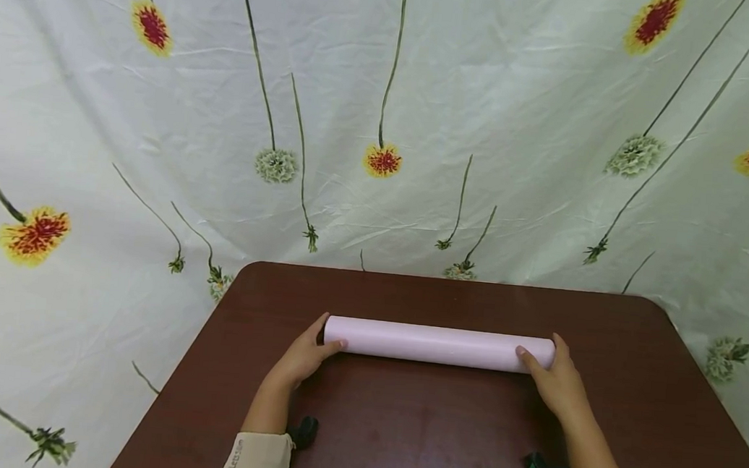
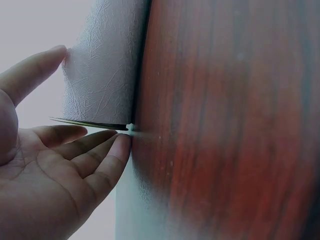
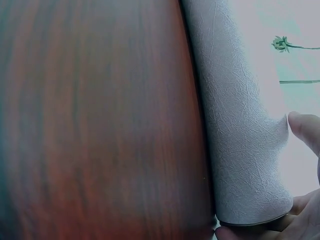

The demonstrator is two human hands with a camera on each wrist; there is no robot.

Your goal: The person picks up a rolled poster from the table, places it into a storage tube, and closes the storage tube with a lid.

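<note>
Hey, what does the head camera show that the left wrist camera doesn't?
Only the head view shows the whole pink roll lying across the table, the right hand at its far end, and the flowered backdrop. Only the left wrist view shows the roll's crinkled texture and open end edge. Both show the left hand with straight fingers at the roll's end.

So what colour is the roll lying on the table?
Pale pink roll, plainest in the head view; the wrist views show its crinkled texture.

Both forearms reach forward — left hand (image 1: 306,356) and right hand (image 1: 556,383) cup opposite ends of the roll (image 1: 438,344), fingers relaxed, thumbs on top.
</note>
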